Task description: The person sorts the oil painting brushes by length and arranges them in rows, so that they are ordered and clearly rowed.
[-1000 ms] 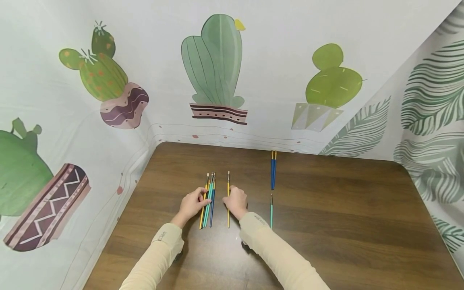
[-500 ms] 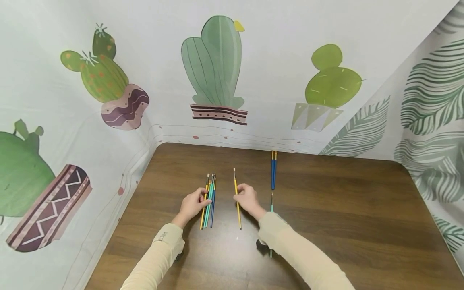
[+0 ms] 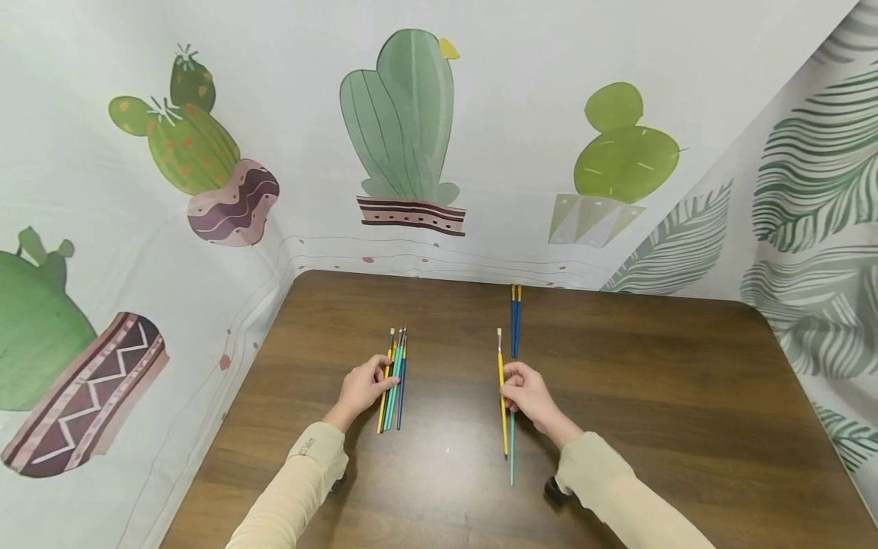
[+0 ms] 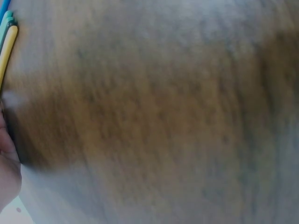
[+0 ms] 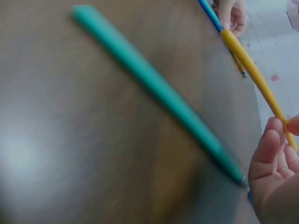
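Several paintbrushes with yellow, teal and blue handles (image 3: 394, 396) lie side by side on the wooden table. My left hand (image 3: 361, 390) holds this bunch between thumb and fingers; only a sliver of the hand and a few handle ends (image 4: 8, 44) enter the left wrist view. A yellow paintbrush (image 3: 501, 364) with a pale flat tip is pinched in my right hand (image 3: 536, 398), bristles pointing away from me. Beneath it a teal paintbrush (image 3: 511, 457) lies on the table, its upper part covered by the hand. The right wrist view shows the yellow handle (image 5: 257, 77) above the teal one (image 5: 154, 88).
Two blue paintbrushes (image 3: 516, 328) lie together near the table's back edge, just beyond the right hand. A cactus-printed white cloth (image 3: 507, 191) hangs behind the wooden table (image 3: 652, 396). A dark wrist device (image 3: 555, 492) shows under the right sleeve.
My right hand has picked the yellow paintbrush up from beside the bunch and carried it right, over the teal paintbrush. The left hand has stayed on the bunch.
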Action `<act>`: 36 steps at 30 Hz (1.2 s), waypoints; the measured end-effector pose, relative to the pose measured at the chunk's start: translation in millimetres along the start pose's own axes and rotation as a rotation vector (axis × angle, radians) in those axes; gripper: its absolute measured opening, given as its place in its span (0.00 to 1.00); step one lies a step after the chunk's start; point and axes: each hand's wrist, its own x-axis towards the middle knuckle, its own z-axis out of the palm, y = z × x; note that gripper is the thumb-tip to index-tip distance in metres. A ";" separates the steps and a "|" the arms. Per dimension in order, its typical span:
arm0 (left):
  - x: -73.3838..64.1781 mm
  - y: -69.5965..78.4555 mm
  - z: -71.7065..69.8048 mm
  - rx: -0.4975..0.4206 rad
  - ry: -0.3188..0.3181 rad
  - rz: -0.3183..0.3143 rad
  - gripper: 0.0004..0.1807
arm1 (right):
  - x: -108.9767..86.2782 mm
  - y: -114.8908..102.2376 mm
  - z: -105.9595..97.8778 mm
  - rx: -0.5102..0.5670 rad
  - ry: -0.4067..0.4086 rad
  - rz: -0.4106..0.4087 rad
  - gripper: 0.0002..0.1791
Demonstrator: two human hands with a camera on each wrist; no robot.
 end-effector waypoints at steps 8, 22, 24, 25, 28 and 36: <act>0.9 -1.1 0.2 -0.002 -0.006 -0.002 0.18 | -28.6 16.3 -16.2 -0.072 0.049 0.098 0.19; 0.2 -3.7 2.6 -0.006 -0.013 -0.011 0.18 | -37.6 27.3 -10.3 -0.445 0.164 0.028 0.24; 0.4 -3.7 2.8 -0.006 -0.014 -0.013 0.18 | -37.3 26.8 -9.2 -0.501 0.163 0.016 0.25; 0.5 -3.7 2.9 -0.006 -0.015 -0.014 0.18 | -37.2 26.2 -8.5 -0.522 0.164 0.012 0.25; 0.4 -3.3 3.0 -0.011 -0.015 -0.015 0.18 | -36.6 24.8 -6.1 -0.591 0.170 0.008 0.26; -0.3 -3.2 3.0 -0.005 -0.010 -0.018 0.18 | -36.6 20.2 -1.6 -0.687 0.173 0.003 0.28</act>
